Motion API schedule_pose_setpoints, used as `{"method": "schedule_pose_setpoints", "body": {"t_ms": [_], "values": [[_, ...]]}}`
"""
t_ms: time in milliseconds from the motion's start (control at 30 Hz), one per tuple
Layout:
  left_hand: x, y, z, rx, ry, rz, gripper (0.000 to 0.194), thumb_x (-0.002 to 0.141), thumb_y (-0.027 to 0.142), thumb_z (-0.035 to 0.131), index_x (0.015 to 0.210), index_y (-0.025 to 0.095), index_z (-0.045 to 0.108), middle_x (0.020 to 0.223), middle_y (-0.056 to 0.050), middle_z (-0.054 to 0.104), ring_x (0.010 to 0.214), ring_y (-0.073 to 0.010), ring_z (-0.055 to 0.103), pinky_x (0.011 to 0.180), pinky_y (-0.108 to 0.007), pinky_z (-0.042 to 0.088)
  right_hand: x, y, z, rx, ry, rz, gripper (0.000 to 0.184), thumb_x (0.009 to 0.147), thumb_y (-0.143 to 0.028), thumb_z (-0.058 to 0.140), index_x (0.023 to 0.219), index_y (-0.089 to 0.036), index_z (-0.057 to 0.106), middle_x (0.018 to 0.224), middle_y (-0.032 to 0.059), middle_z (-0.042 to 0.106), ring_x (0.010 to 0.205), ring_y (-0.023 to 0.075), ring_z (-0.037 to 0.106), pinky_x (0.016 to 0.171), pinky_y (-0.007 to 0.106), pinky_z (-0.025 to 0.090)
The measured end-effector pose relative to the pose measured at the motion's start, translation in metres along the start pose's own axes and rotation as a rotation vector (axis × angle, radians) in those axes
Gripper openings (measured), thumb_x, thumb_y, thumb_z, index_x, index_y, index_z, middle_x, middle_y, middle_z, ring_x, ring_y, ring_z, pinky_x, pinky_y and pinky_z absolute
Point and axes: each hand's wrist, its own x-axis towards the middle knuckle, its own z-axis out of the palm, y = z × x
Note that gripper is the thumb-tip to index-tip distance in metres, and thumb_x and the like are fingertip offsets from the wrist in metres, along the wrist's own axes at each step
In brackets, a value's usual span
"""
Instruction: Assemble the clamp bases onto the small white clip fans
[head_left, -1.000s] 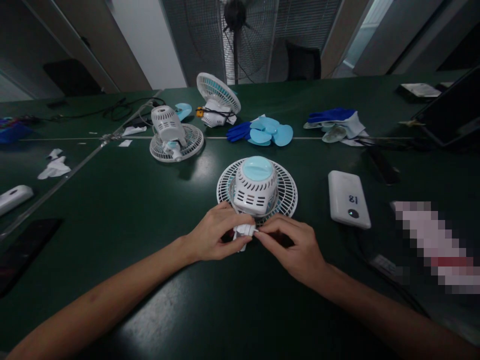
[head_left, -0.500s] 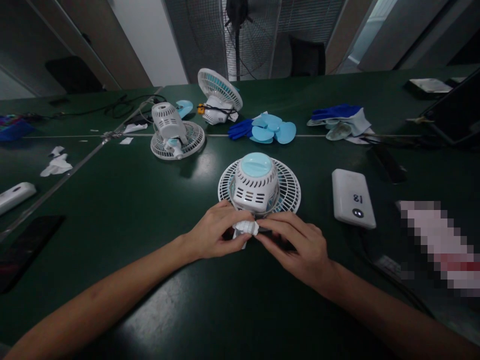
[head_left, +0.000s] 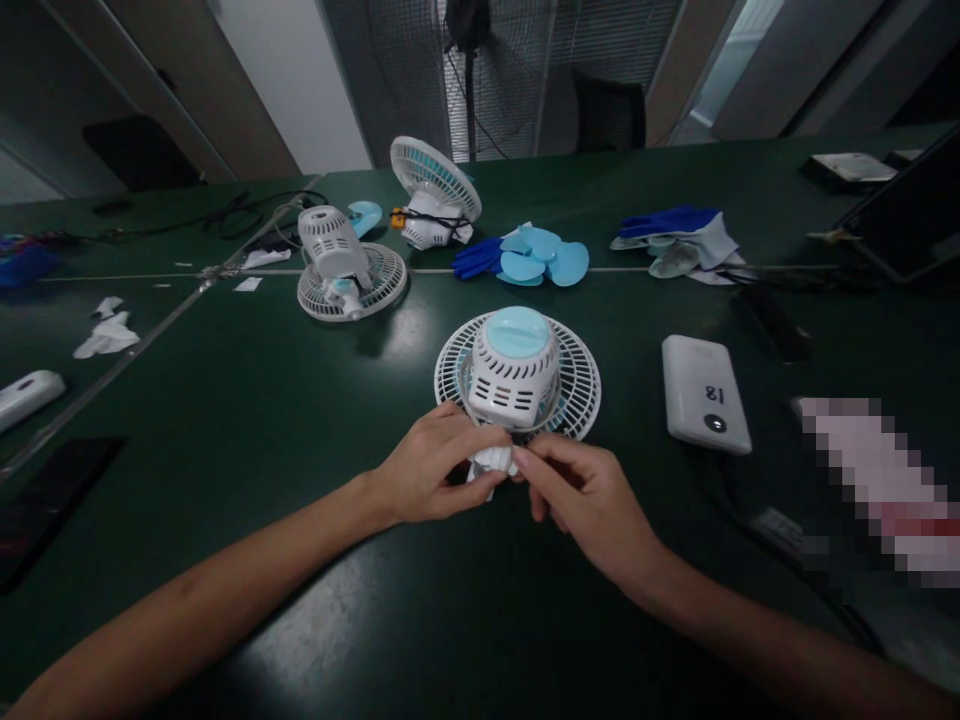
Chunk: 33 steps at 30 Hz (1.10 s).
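A small fan point(head_left: 514, 375) lies grille-down in front of me, its white motor housing and light blue cap facing up. At its near side, a small white plastic piece point(head_left: 493, 459) sits between my hands. My left hand point(head_left: 442, 465) is closed around the left of this piece, with thumb and fingers on either side. My right hand point(head_left: 581, 490) pinches the piece's right end between thumb and forefinger, its other fingers curled below. The fingertips hide part of the piece, and I cannot tell how it joins the fan.
Behind stand a second fan point(head_left: 337, 250) lying grille-down and a third fan point(head_left: 435, 195) with its cord wrapped. Light blue fan blades point(head_left: 544, 257) rest by a blue glove. Gloves point(head_left: 679, 240) and a white power bank point(head_left: 705, 393) are at right; a dark phone point(head_left: 56, 505) lies left.
My right hand has turned and its fingers have drawn in, from stretched along the fan's near edge to a pinch at the white piece. The left hand keeps its hold.
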Motion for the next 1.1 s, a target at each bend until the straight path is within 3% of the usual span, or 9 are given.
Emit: {"method": "schedule_pose_setpoints", "body": {"t_ms": [67, 133, 333, 500, 633, 733, 800, 967, 1100], "values": [[0.0, 0.0, 0.0, -0.001, 0.005, -0.008, 0.031, 0.097, 0.029, 0.064, 0.126, 0.019, 0.056, 0.091, -0.004, 0.07, 0.078, -0.019, 0.065, 0.081, -0.037, 0.048, -0.002, 0.003, -0.002, -0.216, 0.103, -0.241, 0.013, 0.098, -0.03, 0.065, 0.099, -0.018, 0.07, 0.088, 0.0038, 0.071, 0.064, 0.0113, 0.062, 0.053, 0.024, 0.048], [0.0, 0.0, -0.001, -0.008, 0.016, -0.027, 0.03, 0.098, 0.031, 0.063, 0.125, 0.018, 0.057, 0.091, -0.004, 0.07, 0.077, -0.0187, 0.064, 0.079, -0.035, 0.048, -0.004, 0.007, -0.005, -0.407, 0.171, -0.43, 0.024, 0.094, -0.025, 0.071, 0.116, -0.019, 0.068, 0.108, 0.0074, 0.073, 0.069, 0.0116, 0.065, 0.057, 0.025, 0.051], [0.001, 0.001, -0.003, -0.018, 0.021, -0.033, 0.028, 0.099, 0.031, 0.061, 0.124, 0.018, 0.057, 0.089, -0.005, 0.07, 0.076, -0.019, 0.062, 0.079, -0.036, 0.049, -0.003, 0.012, -0.013, -0.687, 0.228, -0.632, 0.029, 0.096, -0.021, 0.071, 0.124, -0.023, 0.068, 0.115, 0.0064, 0.076, 0.094, 0.0177, 0.075, 0.072, 0.027, 0.058], [0.0, 0.0, -0.001, -0.012, 0.03, -0.016, 0.028, 0.1, 0.032, 0.061, 0.125, 0.019, 0.057, 0.089, -0.005, 0.071, 0.076, -0.0196, 0.063, 0.078, -0.037, 0.05, -0.001, 0.004, -0.006, -0.206, 0.125, -0.227, 0.013, 0.097, -0.033, 0.07, 0.103, -0.021, 0.073, 0.086, 0.0025, 0.074, 0.066, 0.0133, 0.068, 0.057, 0.026, 0.053], [0.0, -0.001, -0.001, 0.008, 0.032, -0.01, 0.028, 0.1, 0.033, 0.061, 0.124, 0.019, 0.058, 0.087, -0.004, 0.069, 0.074, -0.0194, 0.062, 0.075, -0.036, 0.049, 0.001, -0.006, 0.002, 0.331, -0.063, 0.295, 0.038, 0.098, -0.052, 0.065, 0.078, -0.019, 0.063, 0.055, -0.0058, 0.053, 0.043, 0.007, 0.046, 0.04, 0.019, 0.032], [0.0, -0.001, -0.001, 0.011, 0.022, 0.001, 0.03, 0.099, 0.031, 0.061, 0.126, 0.019, 0.057, 0.089, -0.004, 0.069, 0.075, -0.0194, 0.063, 0.075, -0.036, 0.049, -0.001, -0.008, 0.006, 0.46, -0.105, 0.419, 0.045, 0.099, -0.057, 0.06, 0.074, -0.019, 0.058, 0.055, -0.0067, 0.047, 0.04, 0.0053, 0.035, 0.037, 0.019, 0.02], [0.0, -0.001, -0.001, 0.007, 0.018, 0.006, 0.031, 0.099, 0.031, 0.061, 0.127, 0.019, 0.057, 0.091, -0.005, 0.07, 0.076, -0.0195, 0.063, 0.077, -0.037, 0.048, -0.003, -0.006, 0.006, 0.318, -0.047, 0.299, 0.041, 0.101, -0.053, 0.059, 0.077, -0.019, 0.061, 0.057, -0.0052, 0.051, 0.042, 0.0066, 0.04, 0.038, 0.02, 0.026], [0.0, 0.0, -0.001, -0.018, 0.022, -0.017, 0.028, 0.1, 0.032, 0.062, 0.124, 0.018, 0.058, 0.086, -0.003, 0.068, 0.073, -0.0182, 0.062, 0.076, -0.035, 0.047, -0.006, 0.005, -0.001, -0.395, 0.205, -0.368, 0.02, 0.096, -0.031, 0.071, 0.112, -0.02, 0.07, 0.091, 0.004, 0.072, 0.064, 0.0113, 0.062, 0.055, 0.025, 0.047], [0.001, 0.001, -0.002, -0.017, 0.024, -0.02, 0.029, 0.1, 0.032, 0.061, 0.125, 0.018, 0.057, 0.087, -0.004, 0.069, 0.073, -0.0186, 0.062, 0.076, -0.036, 0.048, -0.004, 0.009, -0.007, -0.617, 0.231, -0.534, 0.028, 0.098, -0.026, 0.07, 0.125, -0.021, 0.066, 0.11, 0.0065, 0.076, 0.071, 0.0121, 0.068, 0.061, 0.026, 0.053]]}}
